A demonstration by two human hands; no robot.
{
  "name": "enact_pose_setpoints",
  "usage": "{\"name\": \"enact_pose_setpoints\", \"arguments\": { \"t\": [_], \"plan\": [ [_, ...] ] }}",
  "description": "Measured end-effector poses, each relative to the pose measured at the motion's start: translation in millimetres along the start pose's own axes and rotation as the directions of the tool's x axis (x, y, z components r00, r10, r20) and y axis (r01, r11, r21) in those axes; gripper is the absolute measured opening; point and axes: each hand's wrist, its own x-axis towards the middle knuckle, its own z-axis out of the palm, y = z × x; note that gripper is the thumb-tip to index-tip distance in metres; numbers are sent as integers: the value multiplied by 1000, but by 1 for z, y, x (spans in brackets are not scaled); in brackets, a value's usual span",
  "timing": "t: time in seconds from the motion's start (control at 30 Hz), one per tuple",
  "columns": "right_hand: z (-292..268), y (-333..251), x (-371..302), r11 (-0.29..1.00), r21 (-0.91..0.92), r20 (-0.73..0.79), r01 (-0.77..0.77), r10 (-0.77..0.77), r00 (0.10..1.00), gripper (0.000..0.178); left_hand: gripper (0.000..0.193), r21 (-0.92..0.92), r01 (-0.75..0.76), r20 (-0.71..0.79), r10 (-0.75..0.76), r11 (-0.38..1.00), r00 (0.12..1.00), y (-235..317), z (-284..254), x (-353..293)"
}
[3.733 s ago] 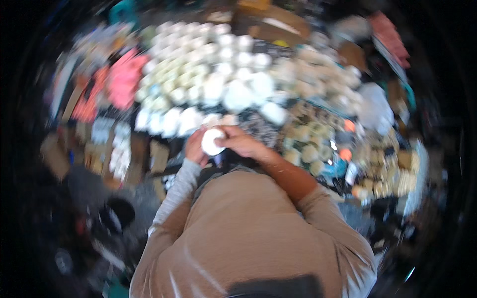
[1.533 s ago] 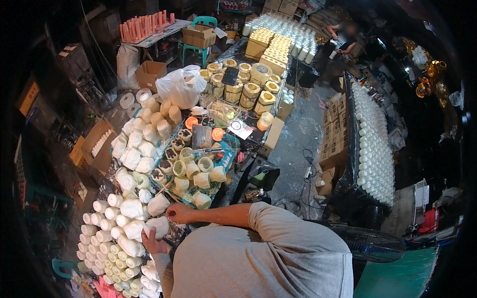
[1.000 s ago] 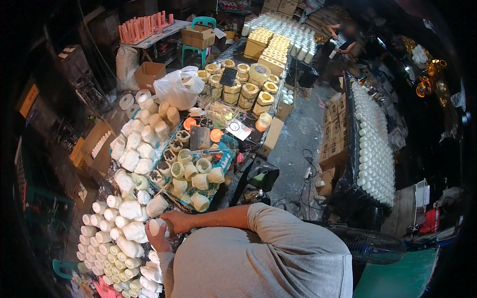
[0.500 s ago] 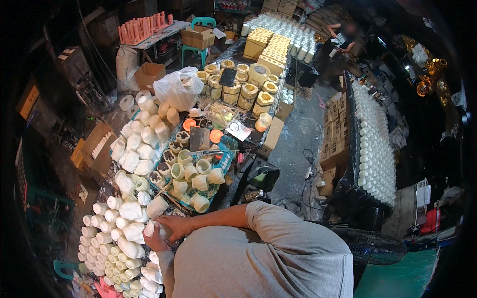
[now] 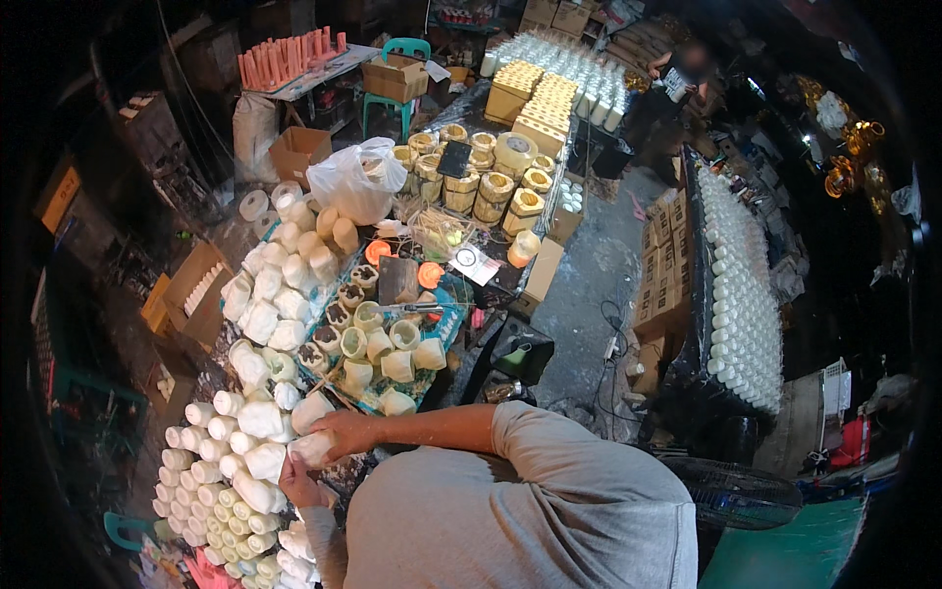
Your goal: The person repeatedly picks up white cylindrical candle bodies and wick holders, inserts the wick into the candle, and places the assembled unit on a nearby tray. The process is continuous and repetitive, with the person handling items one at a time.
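Observation:
Between my two hands is a pale, cup-shaped piece (image 5: pixel 310 448) that looks like wax. My right hand (image 5: pixel 347 433) is wrapped over its far right side. At its near left side, the bent fingers of my left hand (image 5: pixel 297 483) pinch the edge. Part of the piece is covered by the fingers. Just beyond it lies a cream cup (image 5: pixel 311 411) on its side. White cloth-like or plastic-wrapped pieces (image 5: pixel 263 419) are heaped to the left of my hands, beside rows of whitish cylinders (image 5: pixel 208 448).
Hollow cream cups (image 5: pixel 396 366) and a dark block (image 5: pixel 397 280) lie on a teal sheet (image 5: pixel 446 329) ahead. Yellowish moulds (image 5: pixel 493 197) stand farther back. A white plastic bag (image 5: pixel 355 182) sits at left. At right, a long table bears rows of white candles (image 5: pixel 731 285); a fan (image 5: pixel 731 489) stands nearer.
My right hand has risen slightly and opened a little wider over the pale piece, which now shows more fully. My left hand has shifted down and left along its edge.

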Motion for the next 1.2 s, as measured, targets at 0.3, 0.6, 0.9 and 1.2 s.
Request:
{"name": "enact_pose_setpoints", "arguments": {
  "t": [0.3, 0.6, 0.9, 1.2],
  "plan": [
    [21, -4, 7, 976, -191, 152, 101, -72, 986, 47, 45, -243, 266, -324, -336, 933, 884, -20, 21, -6],
    [13, -15, -6, 812, -263, 59, 521, -526, 849, 50, 43, -460, 295, -1, -333, 838, 943, -50, 2, -8],
    [0, -16, 3, 859, -335, -28, 387, -420, 907, 55, 39, -504, 260, -150, -381, 824, 912, -66, -11, 3],
    [7, 3, 15, 997, -61, -45, -54, 51, 998, 35, 49, -258, 289, 132, -262, 922, 956, -30, 15, -13]
  ]
}}
